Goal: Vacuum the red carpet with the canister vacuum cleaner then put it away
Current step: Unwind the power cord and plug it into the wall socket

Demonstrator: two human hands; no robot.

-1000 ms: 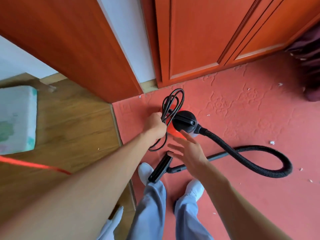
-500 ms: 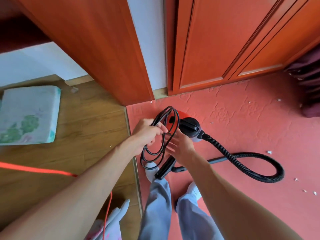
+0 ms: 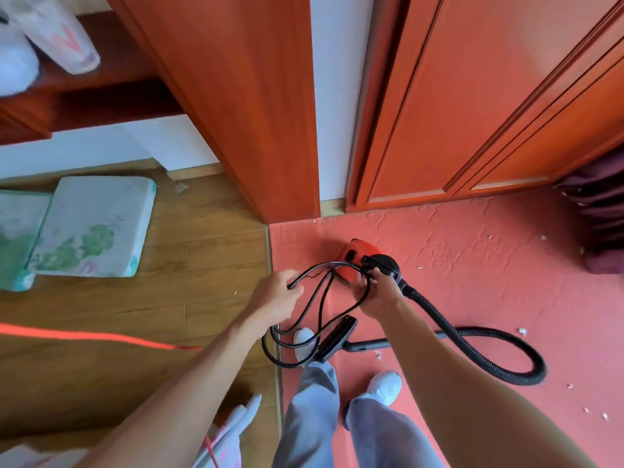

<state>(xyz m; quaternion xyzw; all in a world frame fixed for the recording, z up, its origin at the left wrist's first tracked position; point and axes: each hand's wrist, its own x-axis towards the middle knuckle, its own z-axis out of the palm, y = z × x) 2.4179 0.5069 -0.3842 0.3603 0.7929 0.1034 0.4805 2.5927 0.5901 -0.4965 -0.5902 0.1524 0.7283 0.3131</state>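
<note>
A small red canister vacuum [image 3: 351,261] with a black top sits on the red carpet [image 3: 472,282] near the carpet's left edge. My right hand [image 3: 376,292] is closed on its black power cord [image 3: 317,305] right beside the canister. My left hand [image 3: 278,295] grips the same cord's loops, which hang down over my left shoe. A black ribbed hose [image 3: 472,346] curls right from the canister and back to the black floor nozzle [image 3: 334,337] lying by my feet.
White scraps [image 3: 521,331] lie scattered on the carpet. Red-brown wooden doors [image 3: 456,113] and a door frame [image 3: 256,106] stand ahead. Wood floor [image 3: 135,315] on the left carries an orange cable [image 3: 101,337] and pale cushions [image 3: 91,228]. A dark curtain [image 3: 601,214] hangs at right.
The view has tilted up and pulled back. My hands have drawn apart with the cord, so its coil has loosened into long hanging loops; my right hand moved up to the canister.
</note>
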